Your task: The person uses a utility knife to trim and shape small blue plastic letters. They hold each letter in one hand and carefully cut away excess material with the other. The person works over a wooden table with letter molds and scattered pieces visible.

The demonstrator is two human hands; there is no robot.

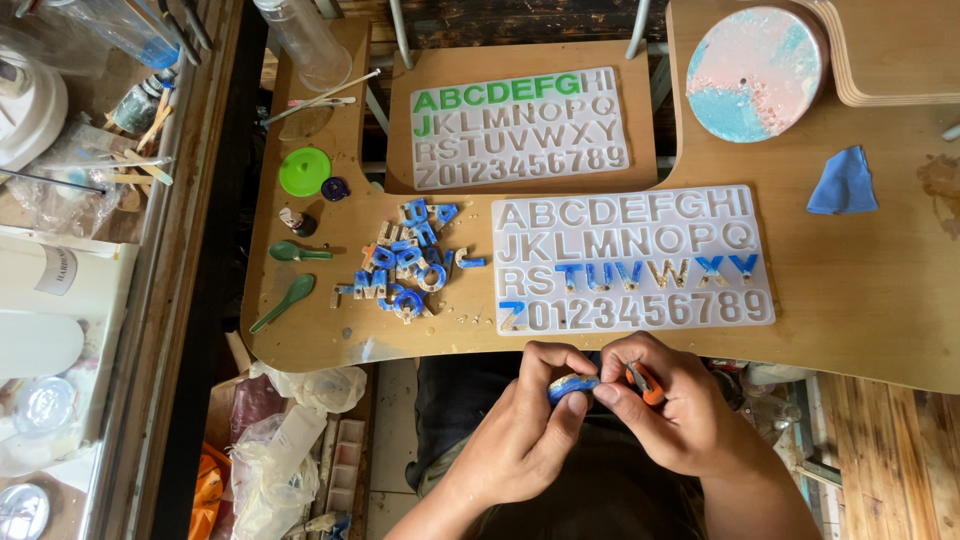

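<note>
- The left hand [525, 425] rises from the lower edge of the view with its forearm angled up and to the right; its fingers curl in and the thumb presses on a small blue and white cast piece [571, 387].
- The right hand [672, 410] meets it from the other side, wrist bent inward, knuckles towards the table; its fingertips pinch the same blue and white piece, so both hands are closed on it, touching each other.
- Tucked in the right hand's palm, just behind the piece, is an orange-handled tool [645, 382]; its working end is hidden by the fingers.
- The held piece sits between the two thumbs, just below the near edge of the wooden table [880, 300] and above the person's lap.
- Just beyond the hands lies a clear silicone letter mould [632, 260], some of its cavities filled with blue.
- Farther beyond, and a little left of the hands, is a second mould [520, 128] with green filled letters.
- Up and left of the left hand is a heap of blue cast letters [408, 265], with two green spoons [290, 275] past it.
- Well up and right of the right hand lie a blue cloth [845, 183] and a round pink and blue disc [755, 72].
</note>
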